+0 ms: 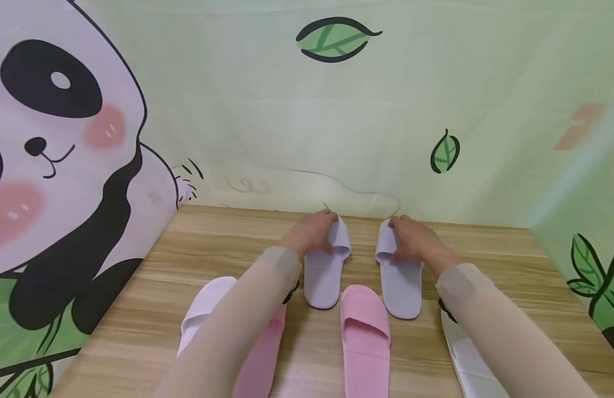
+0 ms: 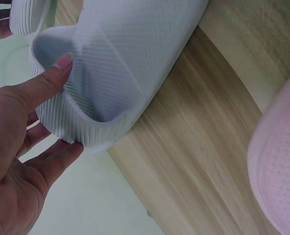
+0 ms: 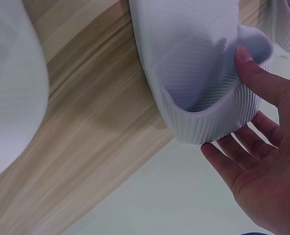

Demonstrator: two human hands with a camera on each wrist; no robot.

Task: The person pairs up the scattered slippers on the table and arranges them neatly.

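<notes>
Beige sleeves (image 1: 237,320) overhang wood-grain surface (image 1: 491,249) by panda-printed wall (image 1: 152,177), left hand (image 1: 311,235) and right hand (image 1: 417,241) pinching lavender slippers (image 1: 323,282).

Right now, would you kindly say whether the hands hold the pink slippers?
No, the left hand and right hand grip grey slippers instead.

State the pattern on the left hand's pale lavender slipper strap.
The strap is ribbed, clearest in left wrist view.

Slippers (image 1: 365,309) sit on a wood-grain surface (image 1: 227,232) before pale-green walls (image 1: 227,83) printed with a cartoon panda (image 1: 63,121) and leaves (image 1: 337,41) in a decorated indoor nook, its exact kind unclear.
</notes>
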